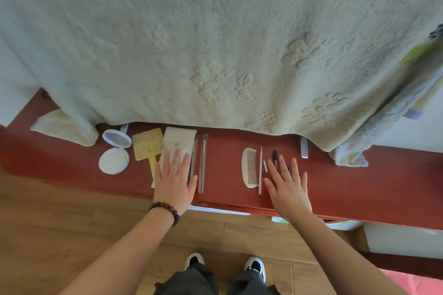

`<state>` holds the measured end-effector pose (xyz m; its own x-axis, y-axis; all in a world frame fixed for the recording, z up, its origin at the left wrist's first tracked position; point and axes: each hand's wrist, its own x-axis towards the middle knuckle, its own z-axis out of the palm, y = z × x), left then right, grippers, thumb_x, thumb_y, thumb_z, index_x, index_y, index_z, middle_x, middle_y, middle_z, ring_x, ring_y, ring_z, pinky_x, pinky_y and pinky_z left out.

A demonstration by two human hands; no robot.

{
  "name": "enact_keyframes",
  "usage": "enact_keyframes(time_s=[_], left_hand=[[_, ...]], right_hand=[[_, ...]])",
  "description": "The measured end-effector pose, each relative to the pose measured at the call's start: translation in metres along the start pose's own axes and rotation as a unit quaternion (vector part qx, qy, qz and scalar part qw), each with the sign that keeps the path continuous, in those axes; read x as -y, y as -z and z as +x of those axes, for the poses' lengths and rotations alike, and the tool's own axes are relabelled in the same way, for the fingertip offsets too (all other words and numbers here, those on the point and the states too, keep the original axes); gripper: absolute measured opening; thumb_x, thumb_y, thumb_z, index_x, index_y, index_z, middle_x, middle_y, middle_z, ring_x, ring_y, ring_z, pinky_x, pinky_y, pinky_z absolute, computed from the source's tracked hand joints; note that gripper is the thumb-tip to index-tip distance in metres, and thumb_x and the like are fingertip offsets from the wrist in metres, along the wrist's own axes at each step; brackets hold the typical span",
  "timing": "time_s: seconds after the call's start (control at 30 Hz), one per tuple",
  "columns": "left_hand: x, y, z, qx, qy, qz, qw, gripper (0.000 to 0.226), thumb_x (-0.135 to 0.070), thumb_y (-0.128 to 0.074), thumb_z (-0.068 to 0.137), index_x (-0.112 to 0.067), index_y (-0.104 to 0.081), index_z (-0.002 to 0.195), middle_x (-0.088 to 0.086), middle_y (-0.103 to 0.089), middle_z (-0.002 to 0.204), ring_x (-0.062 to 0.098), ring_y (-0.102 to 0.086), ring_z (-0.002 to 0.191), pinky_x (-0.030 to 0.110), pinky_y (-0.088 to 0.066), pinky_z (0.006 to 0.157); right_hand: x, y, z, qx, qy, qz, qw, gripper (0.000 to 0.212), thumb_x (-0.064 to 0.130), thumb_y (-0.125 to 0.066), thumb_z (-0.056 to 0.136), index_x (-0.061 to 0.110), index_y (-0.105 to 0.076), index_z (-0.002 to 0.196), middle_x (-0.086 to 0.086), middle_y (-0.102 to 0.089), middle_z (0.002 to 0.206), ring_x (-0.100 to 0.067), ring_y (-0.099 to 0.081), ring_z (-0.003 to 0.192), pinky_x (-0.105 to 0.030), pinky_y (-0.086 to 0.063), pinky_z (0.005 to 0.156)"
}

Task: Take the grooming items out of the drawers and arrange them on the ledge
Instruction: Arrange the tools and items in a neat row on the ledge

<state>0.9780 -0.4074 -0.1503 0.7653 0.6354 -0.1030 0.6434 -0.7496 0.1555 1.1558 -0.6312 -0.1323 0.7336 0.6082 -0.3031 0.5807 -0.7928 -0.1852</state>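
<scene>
Along the red ledge (225, 158), below the hanging pale blanket (215, 43), the grooming items are lying in two groups, each set lengthwise and side by side, apparently so every piece is showing. Left group: one open round compact (115, 152), one yellow hand mirror (147, 145), one white pouch (178, 142) and two clear-sleeved brushes (202, 163). Right group: one white comb (249, 166), one thin white stick (260, 170), one small white piece (265, 166) and one black pen-like item (275, 157); anything more under the fingers is hidden.

Both hands are lying flat with fingers spread, grasping nothing. The left hand (175, 181) is resting on the pouch's lower part, touching the nearer brush; the right hand (286, 183) is covering the black item's lower end, seemingly nudging the rows straight. A pale strip under the ledge's front lip may be a drawer (215, 209), though it is hard to tell. The arranging looks nearly finished.
</scene>
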Motion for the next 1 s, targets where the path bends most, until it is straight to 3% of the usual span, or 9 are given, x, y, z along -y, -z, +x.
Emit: enact_keyframes(time_s=[0.1,0.2,0.27,0.37,0.47,0.67,0.87,1.0], left_hand=[[0.025,-0.003,-0.001,0.054,-0.019,0.024,0.998,0.071,-0.053,-0.024,0.096,-0.021,0.008,0.150,0.005,0.012,0.160,0.027,0.014,0.146,0.047,0.000,0.119],[0.034,-0.009,-0.002,0.078,-0.032,0.017,0.996,0.074,-0.058,-0.018,0.094,-0.023,0.025,0.144,0.001,0.024,0.157,0.025,0.021,0.144,0.043,0.002,0.120],[0.036,-0.012,-0.002,0.074,-0.037,0.029,0.996,0.074,-0.062,-0.005,0.088,-0.023,0.029,0.142,0.001,0.027,0.155,0.025,0.021,0.144,0.042,0.003,0.119],[0.037,-0.017,-0.003,0.058,-0.037,0.028,0.997,0.077,-0.063,0.010,0.081,-0.021,0.023,0.144,0.003,0.024,0.155,0.025,0.019,0.144,0.041,0.004,0.117],[0.036,-0.020,-0.004,0.047,-0.036,0.015,0.998,0.073,-0.060,0.015,0.085,-0.021,0.019,0.146,0.004,0.022,0.156,0.026,0.018,0.144,0.041,0.006,0.116],[0.028,-0.023,-0.004,0.040,-0.025,0.009,0.999,0.078,-0.062,-0.002,0.086,-0.016,0.004,0.149,0.009,0.010,0.157,0.033,0.006,0.146,0.046,-0.005,0.118],[0.016,-0.024,-0.003,0.061,-0.040,0.010,0.997,0.089,-0.071,0.017,0.079,-0.017,0.005,0.149,0.009,0.012,0.157,0.035,0.008,0.145,0.047,-0.002,0.118],[-0.003,-0.023,-0.004,0.083,-0.060,0.004,0.995,0.088,-0.069,0.019,0.075,-0.017,0.021,0.145,0.008,0.028,0.153,0.034,0.019,0.143,0.047,0.004,0.119]], right_hand=[[0.050,0.004,0.003,-0.017,0.064,0.010,0.998,0.058,0.053,-0.013,0.097,0.034,0.002,0.150,0.007,0.014,0.158,-0.019,0.026,0.142,-0.046,0.008,0.118],[0.117,-0.005,0.007,0.023,0.150,0.026,0.988,0.072,0.064,0.006,0.084,0.032,0.006,0.149,0.008,0.021,0.155,-0.017,0.031,0.139,-0.045,0.009,0.118],[0.149,-0.021,0.012,0.056,0.178,0.008,0.982,0.074,0.063,0.009,0.083,0.030,0.009,0.148,0.007,0.022,0.155,-0.017,0.030,0.140,-0.048,0.008,0.118],[0.171,-0.041,0.022,0.092,0.155,-0.001,0.984,0.067,0.057,0.005,0.089,0.027,0.010,0.148,0.006,0.019,0.157,-0.018,0.027,0.141,-0.051,0.008,0.117],[0.175,-0.050,0.023,0.078,0.139,0.004,0.987,0.081,0.060,0.022,0.075,0.027,0.010,0.148,0.008,0.016,0.158,-0.016,0.025,0.142,-0.049,0.010,0.117],[0.167,-0.050,0.017,0.050,0.109,-0.008,0.993,0.081,0.060,0.023,0.075,0.028,0.009,0.148,0.007,0.015,0.157,-0.015,0.023,0.142,-0.046,0.011,0.117],[0.143,-0.048,0.013,0.027,0.071,-0.029,0.997,0.085,0.063,0.023,0.075,0.024,0.008,0.149,0.004,0.012,0.158,-0.015,0.021,0.143,-0.044,0.009,0.118],[0.126,-0.045,0.014,0.040,0.063,-0.034,0.997,0.078,0.064,0.015,0.080,0.026,0.011,0.148,0.005,0.015,0.157,-0.014,0.022,0.143,-0.044,0.009,0.118]])
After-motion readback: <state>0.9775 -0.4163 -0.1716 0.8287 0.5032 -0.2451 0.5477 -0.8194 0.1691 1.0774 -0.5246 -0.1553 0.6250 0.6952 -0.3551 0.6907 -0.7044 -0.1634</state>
